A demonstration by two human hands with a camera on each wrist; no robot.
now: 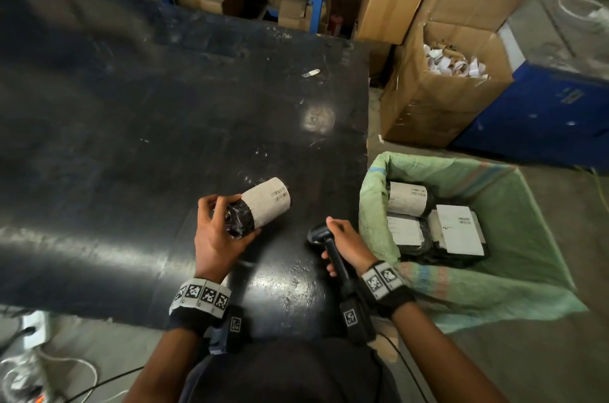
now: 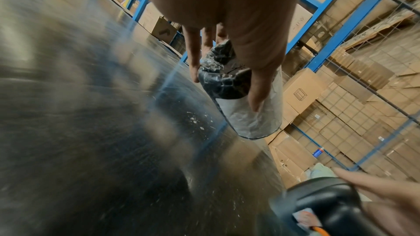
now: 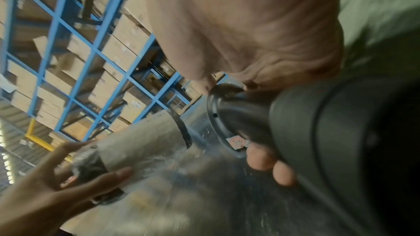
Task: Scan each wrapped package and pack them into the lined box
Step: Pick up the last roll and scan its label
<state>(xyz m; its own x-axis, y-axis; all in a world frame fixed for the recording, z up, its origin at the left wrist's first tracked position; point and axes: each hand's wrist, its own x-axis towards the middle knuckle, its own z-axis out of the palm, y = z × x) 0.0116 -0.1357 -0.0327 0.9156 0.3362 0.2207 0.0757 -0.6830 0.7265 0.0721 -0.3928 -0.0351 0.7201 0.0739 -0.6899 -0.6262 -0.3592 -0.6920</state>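
So the cylindrical package (image 1: 260,210) is in the left hand (image 1: 216,234), held just over the black table (image 1: 131,126) near the front edge. Fingers and thumb wrap the black plastic end, which leaves the paper label with its barcode facing up and uncovered, pretty clearly so the scanner can read it. The right hand (image 1: 346,243) is clenched round the handle of the black barcode scanner (image 1: 324,238), just right of the package, head pointing roughly at the label. I'd guess the scan is about to happen; can't see any beam though.

Right of the table, down on the floor, sits the lined box (image 1: 461,294), with a green woven sack as the liner. Three wrapped packages (image 1: 435,221) are in there already, labels up, bunched against the left side, so there's room on the right. Further back there's an open cardboard box (image 1: 438,106) holding white scraps and cardboard tubes.
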